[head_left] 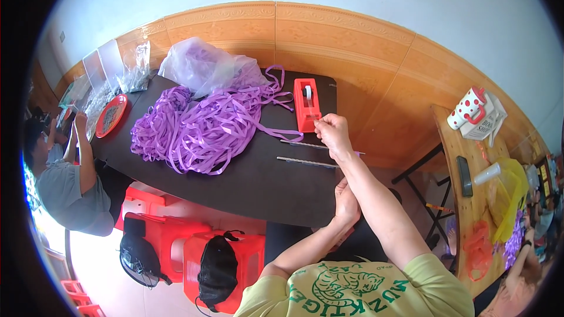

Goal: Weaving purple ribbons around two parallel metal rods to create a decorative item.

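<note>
My right hand (pixel 333 134) is closed in a pinch at the front, cutting end of a red tape dispenser (pixel 306 105), on the end of its tape, which is too thin to see clearly. A pale tape roll (pixel 308 93) sits inside the dispenser. Lower down, by the table's edge, my left hand (pixel 346 204) is closed with its fingers together; what it holds is hidden, partly behind my right forearm. Two thin strips lie left of my hands, the nearer strip (pixel 305 162) in full view. A big heap of purple ribbon (pixel 214 132) covers the middle of the dark table (pixel 247 196).
Behind the ribbon lies a translucent plastic bag (pixel 200 67). A red plate (pixel 111 116) of small pieces stands at far left, near a seated person (pixel 73 182). Red stools (pixel 249 258) carry black bags. A wooden table (pixel 455 170) with a spotted mug (pixel 466 108) stands right.
</note>
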The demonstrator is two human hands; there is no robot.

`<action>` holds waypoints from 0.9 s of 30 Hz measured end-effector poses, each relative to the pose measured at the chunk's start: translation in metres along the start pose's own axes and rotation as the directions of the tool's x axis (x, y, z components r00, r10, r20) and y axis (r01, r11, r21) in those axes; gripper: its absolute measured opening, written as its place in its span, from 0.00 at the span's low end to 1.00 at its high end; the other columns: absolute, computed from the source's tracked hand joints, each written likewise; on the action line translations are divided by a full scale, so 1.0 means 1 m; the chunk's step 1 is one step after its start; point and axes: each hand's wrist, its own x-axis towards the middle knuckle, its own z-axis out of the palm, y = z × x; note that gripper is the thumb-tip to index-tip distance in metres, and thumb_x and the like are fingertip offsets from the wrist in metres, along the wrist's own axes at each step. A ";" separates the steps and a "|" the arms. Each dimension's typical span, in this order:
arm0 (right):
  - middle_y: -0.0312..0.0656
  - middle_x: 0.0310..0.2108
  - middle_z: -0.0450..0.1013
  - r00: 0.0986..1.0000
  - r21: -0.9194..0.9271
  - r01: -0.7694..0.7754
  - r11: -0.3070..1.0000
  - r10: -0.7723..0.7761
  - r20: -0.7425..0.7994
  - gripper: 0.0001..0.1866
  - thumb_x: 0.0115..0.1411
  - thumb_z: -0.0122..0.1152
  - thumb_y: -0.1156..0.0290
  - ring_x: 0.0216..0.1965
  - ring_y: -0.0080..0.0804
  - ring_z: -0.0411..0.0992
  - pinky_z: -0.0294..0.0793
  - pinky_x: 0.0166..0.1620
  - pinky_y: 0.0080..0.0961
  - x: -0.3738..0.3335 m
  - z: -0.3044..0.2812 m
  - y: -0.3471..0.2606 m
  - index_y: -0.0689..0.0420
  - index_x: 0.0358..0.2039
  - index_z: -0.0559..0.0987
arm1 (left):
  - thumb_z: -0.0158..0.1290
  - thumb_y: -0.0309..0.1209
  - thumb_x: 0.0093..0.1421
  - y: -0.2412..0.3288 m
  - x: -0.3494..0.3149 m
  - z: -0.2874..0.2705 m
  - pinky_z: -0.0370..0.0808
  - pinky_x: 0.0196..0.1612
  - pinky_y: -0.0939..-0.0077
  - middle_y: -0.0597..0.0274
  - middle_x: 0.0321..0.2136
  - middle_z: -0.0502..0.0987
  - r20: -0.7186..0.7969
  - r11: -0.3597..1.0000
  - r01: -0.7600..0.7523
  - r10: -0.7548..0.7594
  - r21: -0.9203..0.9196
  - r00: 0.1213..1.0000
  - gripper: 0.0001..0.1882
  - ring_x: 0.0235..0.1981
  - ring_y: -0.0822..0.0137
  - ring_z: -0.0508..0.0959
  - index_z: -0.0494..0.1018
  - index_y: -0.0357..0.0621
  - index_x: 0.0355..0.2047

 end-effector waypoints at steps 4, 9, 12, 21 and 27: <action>0.35 0.18 0.71 0.992 0.077 -0.129 0.989 0.128 0.011 0.07 0.55 0.58 0.72 0.17 0.17 0.66 0.61 0.18 0.14 -0.010 0.005 -0.010 0.58 0.21 0.74 | 0.46 0.27 0.62 0.000 0.000 -0.004 0.75 0.37 0.75 0.60 0.33 0.78 -0.015 1.000 -0.001 0.001 -0.005 1.000 0.08 0.32 0.69 0.77 0.75 0.39 0.38; 0.35 0.19 0.72 0.992 0.152 -0.124 0.981 0.118 0.049 0.09 0.56 0.60 0.68 0.18 0.17 0.68 0.63 0.20 0.13 -0.015 0.002 -0.013 0.56 0.21 0.75 | 0.46 0.27 0.62 0.000 -0.001 -0.002 0.74 0.36 0.76 0.61 0.32 0.78 -0.012 1.000 -0.002 0.002 0.004 1.000 0.08 0.31 0.70 0.77 0.75 0.40 0.37; 0.34 0.19 0.72 0.984 0.146 -0.178 0.973 0.175 0.035 0.11 0.56 0.61 0.65 0.17 0.16 0.67 0.63 0.19 0.13 -0.016 0.002 -0.021 0.55 0.21 0.75 | 0.47 0.27 0.62 0.001 -0.001 0.000 0.74 0.36 0.76 0.61 0.32 0.78 -0.008 1.000 -0.010 0.010 0.010 1.000 0.08 0.31 0.70 0.77 0.75 0.40 0.37; 0.34 0.15 0.69 0.993 0.094 -0.113 0.989 0.115 -0.011 0.15 0.56 0.62 0.63 0.14 0.16 0.64 0.61 0.17 0.12 -0.009 0.007 -0.013 0.56 0.17 0.72 | 0.47 0.27 0.62 0.001 -0.001 0.001 0.74 0.34 0.75 0.61 0.30 0.78 -0.039 1.000 -0.001 0.001 0.000 0.999 0.06 0.29 0.70 0.77 0.74 0.41 0.33; 0.35 0.14 0.68 0.998 0.109 -0.035 0.993 0.040 -0.048 0.16 0.57 0.61 0.66 0.14 0.17 0.63 0.59 0.16 0.14 -0.005 0.011 -0.001 0.58 0.16 0.71 | 0.47 0.27 0.61 0.003 -0.002 0.002 0.74 0.33 0.75 0.62 0.28 0.78 -0.051 1.000 0.005 -0.003 0.028 0.999 0.06 0.28 0.70 0.76 0.74 0.42 0.32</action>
